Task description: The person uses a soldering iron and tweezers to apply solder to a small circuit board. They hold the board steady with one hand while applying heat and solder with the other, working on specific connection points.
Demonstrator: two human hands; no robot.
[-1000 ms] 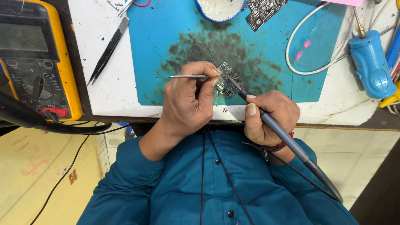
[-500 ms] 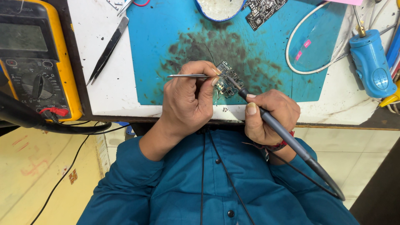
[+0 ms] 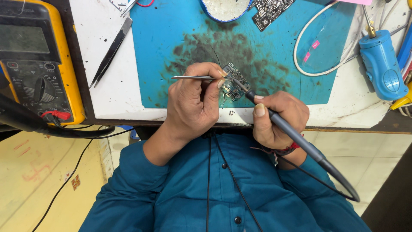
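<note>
A yellow multimeter (image 3: 36, 64) sits at far left beside the white bench (image 3: 109, 99). On the scorched blue mat (image 3: 171, 43), the left hand (image 3: 193, 105) pinches tweezers (image 3: 193, 77) at a small circuit board (image 3: 235, 81). The right hand (image 3: 279, 118) grips a soldering iron (image 3: 292, 133), tip on the board. A blue tool (image 3: 382, 64) lies far right.

bright, even light falls from above on the bench – colours are clean and nothing is blown out. the white bench top (image 3: 107, 99) is the lightest area, with mild glare. shadows are soft and short, lying close under the left hand (image 3: 195, 105) and right hand (image 3: 279, 118). focus is sharp across the middle – the small board (image 3: 235, 82) shows fine detail. wide-lens bending curves the bench edge toward the corners.
</note>
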